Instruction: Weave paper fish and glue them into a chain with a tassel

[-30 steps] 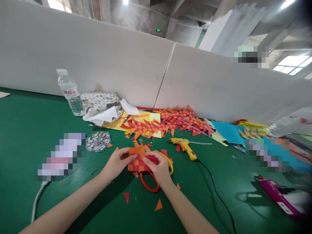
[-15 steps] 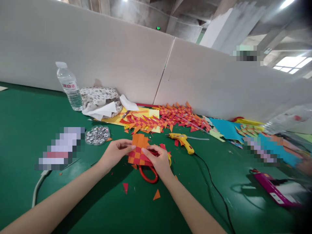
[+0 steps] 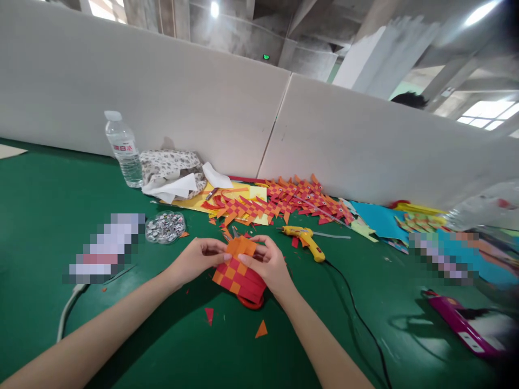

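Between my two hands is a woven paper piece (image 3: pixel 239 272), a red and orange checker of strips with plain orange ends at the top and red ends at the lower right. My left hand (image 3: pixel 205 259) pinches its upper left edge between thumb and fingers. With thumb in front and fingers behind, my right hand (image 3: pixel 267 265) grips the upper right side. Under the paper lies a pair of scissors with red handles (image 3: pixel 252 304), mostly covered; its metal tips show above the paper. A red paper scrap (image 3: pixel 209 316) and an orange triangle (image 3: pixel 261 329) lie nearer to me.
Beyond my hands lie several woven paper fish (image 3: pixel 300 197) on yellow sheets. A yellow glue gun (image 3: pixel 305 240) with a black cord is to the right. A bag of googly eyes (image 3: pixel 165 227), a water bottle (image 3: pixel 125 154) and a purple power strip (image 3: pixel 458 324) stand around.
The woven paper has turned and tilted, so its red strip ends now show at the lower right. My right hand has shifted up along its edge. More of the scissors' handles is covered.
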`<state>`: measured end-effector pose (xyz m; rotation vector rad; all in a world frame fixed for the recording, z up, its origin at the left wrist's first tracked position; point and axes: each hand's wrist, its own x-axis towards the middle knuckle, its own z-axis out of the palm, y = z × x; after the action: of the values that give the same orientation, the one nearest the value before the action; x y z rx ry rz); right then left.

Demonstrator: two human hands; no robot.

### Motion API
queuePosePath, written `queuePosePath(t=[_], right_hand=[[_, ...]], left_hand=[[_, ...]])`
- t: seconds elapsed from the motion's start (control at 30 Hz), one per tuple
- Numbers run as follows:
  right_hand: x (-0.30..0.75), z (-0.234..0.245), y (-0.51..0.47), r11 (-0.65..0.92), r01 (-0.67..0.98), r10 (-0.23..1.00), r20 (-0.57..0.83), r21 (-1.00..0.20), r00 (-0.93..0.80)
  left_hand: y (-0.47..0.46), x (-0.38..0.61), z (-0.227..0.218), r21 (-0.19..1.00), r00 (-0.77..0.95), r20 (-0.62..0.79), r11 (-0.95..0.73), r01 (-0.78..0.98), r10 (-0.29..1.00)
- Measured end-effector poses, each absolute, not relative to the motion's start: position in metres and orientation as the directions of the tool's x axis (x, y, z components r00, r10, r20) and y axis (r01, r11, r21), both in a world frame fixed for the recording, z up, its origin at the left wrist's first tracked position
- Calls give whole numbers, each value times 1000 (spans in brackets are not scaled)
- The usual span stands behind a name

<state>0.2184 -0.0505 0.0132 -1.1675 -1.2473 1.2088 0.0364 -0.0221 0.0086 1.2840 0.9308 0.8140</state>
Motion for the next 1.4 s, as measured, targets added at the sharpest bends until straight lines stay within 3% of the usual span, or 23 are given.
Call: queuePosePath(t=[0.23,0.37,0.53,0.8,1.17,1.4], right_hand=[[216,15,-54,84,14,996,84,-996,29],[216,14,-55,68,-18,996,69,-997,-51],[217,16,-56,53,139,998,49,-989,-30],[217,19,-60,98,228,994,106,-969,22],[226,20,-52,85,100,996,86,-991,3],[221,19,-56,111,139,993,105,-984,-50]], left_hand=[[-26,41,10,990,426,-137,114,78,894],[-27,40,9,990,427,-114,68,120,897],[-30,42,4,988,512,-103,30,149,853],[-33,43,11,973,512,-232,200,117,827],[-27,41,9,968,389,-250,224,111,887],[-31,40,13,968,520,-240,245,60,820]])
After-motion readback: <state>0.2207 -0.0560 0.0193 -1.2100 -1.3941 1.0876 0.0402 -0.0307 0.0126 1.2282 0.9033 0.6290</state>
